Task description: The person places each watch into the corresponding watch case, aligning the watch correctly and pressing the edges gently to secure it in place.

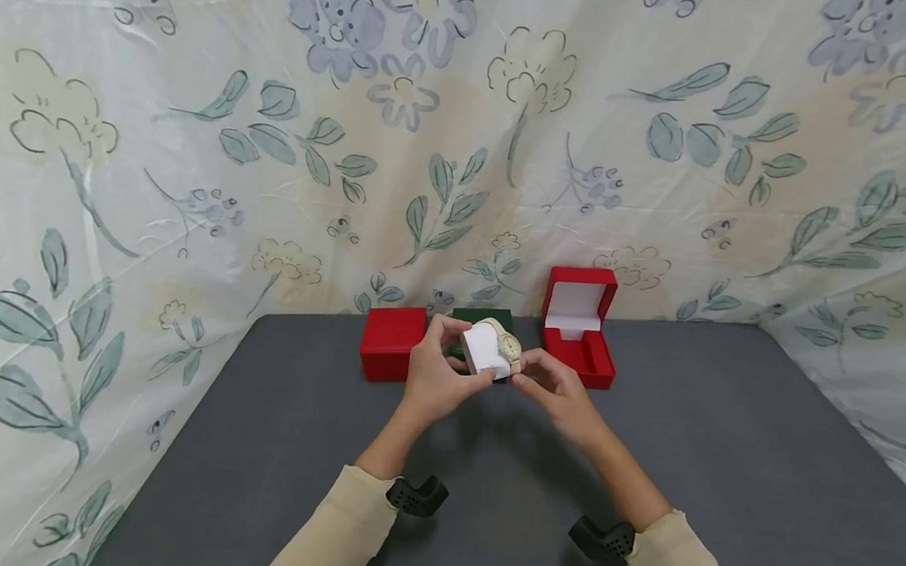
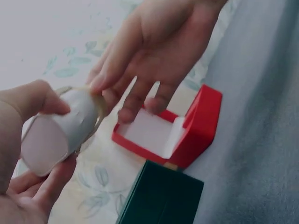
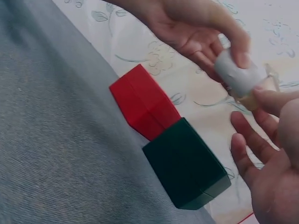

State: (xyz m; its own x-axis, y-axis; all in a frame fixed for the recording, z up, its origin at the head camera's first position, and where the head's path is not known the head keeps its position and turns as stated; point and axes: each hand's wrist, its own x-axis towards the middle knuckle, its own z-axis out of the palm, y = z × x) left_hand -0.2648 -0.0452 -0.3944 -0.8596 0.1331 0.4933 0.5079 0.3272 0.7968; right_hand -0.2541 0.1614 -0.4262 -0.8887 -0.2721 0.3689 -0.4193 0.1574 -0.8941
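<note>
My left hand [image 1: 469, 350] grips a small white cushion [image 1: 484, 348] with a cream-strapped watch [image 1: 509, 346] wrapped round it, held above the grey table [image 1: 279, 456]. My right hand [image 1: 528, 369] meets it from the right, thumb and forefinger pinching the watch strap [image 3: 259, 96] while the other fingers stay loosely spread. In the left wrist view the cushion [image 2: 56, 135] sits between the left thumb and fingers. An open red box [image 1: 578, 329] with a white lining stands just right of the hands. Behind them is a dark green box [image 1: 484, 317], partly hidden.
A closed red box [image 1: 391, 342] stands left of the green box [image 3: 187, 163] at the table's back edge. Flowered cloth [image 1: 448, 150] walls the table on three sides. Black wrist mounts [image 1: 418, 495] sit on both forearms.
</note>
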